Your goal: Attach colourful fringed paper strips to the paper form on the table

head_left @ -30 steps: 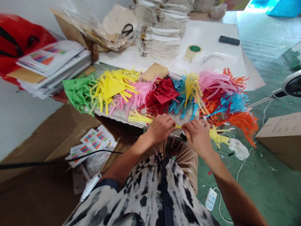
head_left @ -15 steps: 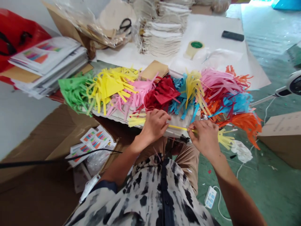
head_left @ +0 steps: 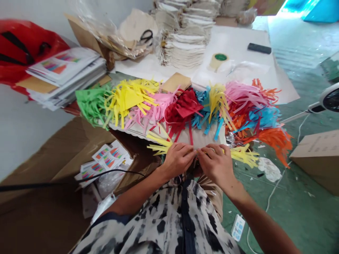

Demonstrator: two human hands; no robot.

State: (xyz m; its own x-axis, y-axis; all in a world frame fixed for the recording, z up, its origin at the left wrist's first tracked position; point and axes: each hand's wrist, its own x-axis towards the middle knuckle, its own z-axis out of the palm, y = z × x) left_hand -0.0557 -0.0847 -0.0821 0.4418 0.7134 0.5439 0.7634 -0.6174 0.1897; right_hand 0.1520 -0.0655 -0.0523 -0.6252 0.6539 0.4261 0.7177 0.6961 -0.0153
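Left hand (head_left: 180, 157) and right hand (head_left: 215, 160) have drawn together since half a second ago, when a yellow strip stretched bare between them. Fingers curled, each hand now pinches the pale yellow paper tassel (head_left: 245, 156), their fingertips almost meeting; whether they touch cannot be told. With the hands as clock centre, its fringed ends stick out at nine and three, just off the worktable's near edge.

At eleven, a dark red tassel (head_left: 182, 107) trails strips toward the left hand; orange fringe (head_left: 275, 137) lies just before three. Further off are black-handled scissors (head_left: 146, 36) at eleven, a tape roll (head_left: 218, 61) just past twelve and stacked printed sheets (head_left: 66, 77) near ten. A cardboard box (head_left: 317, 162) stands at three, a power strip (head_left: 238, 228) on the green floor at five.

The yellow tassel's narrow cut strips fan outward; fingers hide its middle.
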